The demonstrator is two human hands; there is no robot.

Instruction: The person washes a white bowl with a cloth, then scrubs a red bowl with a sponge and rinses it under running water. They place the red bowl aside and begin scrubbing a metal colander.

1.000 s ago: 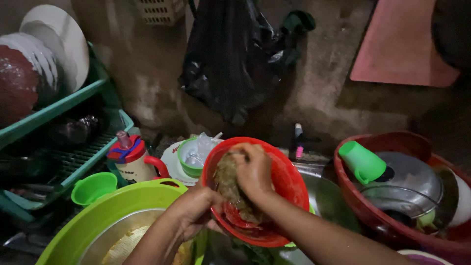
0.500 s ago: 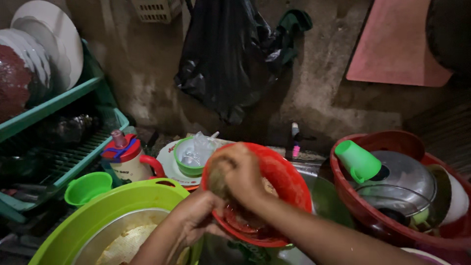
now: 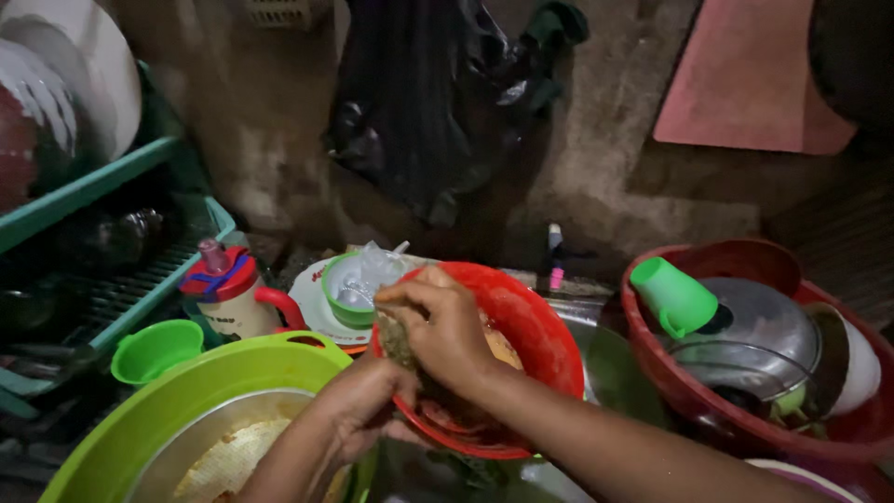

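Centre frame: red bowl (image 3: 503, 354) is being held tilted by the left hand (image 3: 368, 405), grip closed under its rim, exposing the inside. Scrubber (image 3: 399, 337) is being pressed there, clenched by the right hand (image 3: 445, 326).

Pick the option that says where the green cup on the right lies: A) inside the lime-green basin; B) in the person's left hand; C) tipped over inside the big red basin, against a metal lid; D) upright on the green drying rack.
C: the green cup lies on its side in the red basin, resting by the metal lid, away from both hands.
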